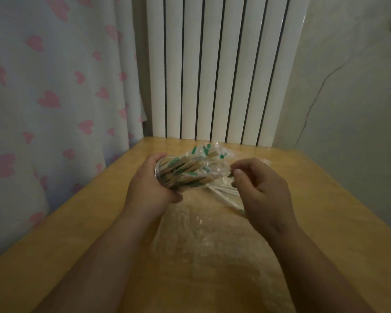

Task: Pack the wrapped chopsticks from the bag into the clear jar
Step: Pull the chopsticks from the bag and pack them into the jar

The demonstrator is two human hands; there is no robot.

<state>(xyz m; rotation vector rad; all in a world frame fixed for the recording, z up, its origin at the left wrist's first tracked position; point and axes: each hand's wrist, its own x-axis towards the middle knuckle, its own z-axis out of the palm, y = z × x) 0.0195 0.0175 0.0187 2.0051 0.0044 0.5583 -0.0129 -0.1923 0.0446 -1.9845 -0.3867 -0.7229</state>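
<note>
Surface: light wooden table [81,222], far edge set against white ribbed radiator [212,75]. Curtain with pink hearts [54,86] hung at left. Pale wall [348,109] at right, marked by thin crack [312,102]. Clear bag [212,245] spread on table, partly covered by both forearms. Clear jar [159,169] held tilted over table's far half, gripped round by left hand [149,186]. Jar crammed with wrapped chopsticks [185,170], green-printed ends stuck out toward right. Right hand [262,188] curled, few loose sticks pinched just beside jar.
</note>
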